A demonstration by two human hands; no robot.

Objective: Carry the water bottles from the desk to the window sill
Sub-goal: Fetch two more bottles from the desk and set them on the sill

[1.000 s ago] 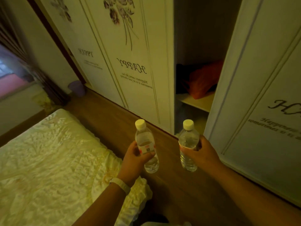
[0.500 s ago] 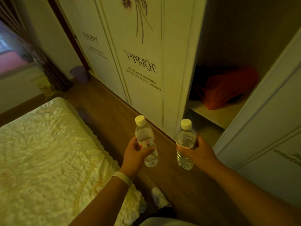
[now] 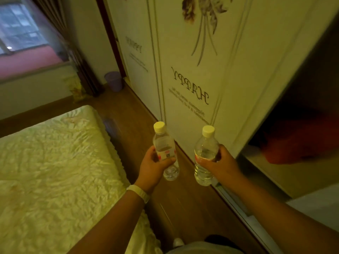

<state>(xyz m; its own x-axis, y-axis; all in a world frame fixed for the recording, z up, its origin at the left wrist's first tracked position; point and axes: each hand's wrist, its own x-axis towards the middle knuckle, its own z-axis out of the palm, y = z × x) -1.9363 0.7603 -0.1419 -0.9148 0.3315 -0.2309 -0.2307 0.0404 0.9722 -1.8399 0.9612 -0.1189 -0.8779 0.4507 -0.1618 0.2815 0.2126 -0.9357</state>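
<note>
Holds the left bottle (image 3: 164,143) with its long axis near vertical, cap up, top leaning slightly left. Holds the right bottle (image 3: 205,151) likewise upright, cap up. Has both in the air above the wooden floor (image 3: 132,114), between the bed (image 3: 55,162) on the left and the wardrobe (image 3: 192,70) on the right, well apart from the window sill (image 3: 27,63) at far left.

Grips the left bottle round its label with the left hand (image 3: 153,166), fingers curled about it. Grips the right bottle at mid-body with the right hand (image 3: 221,165), thumb and fingers wrapped round. Wears a pale wristband (image 3: 138,193) on the left wrist.

Noted: clear plastic, white screw caps, water inside; crinkled glossy bedcover; cream panelled doors printed with flowers and lettering. Farther off, a lilac bin (image 3: 113,81) beside a dark curtain (image 3: 73,43).
</note>
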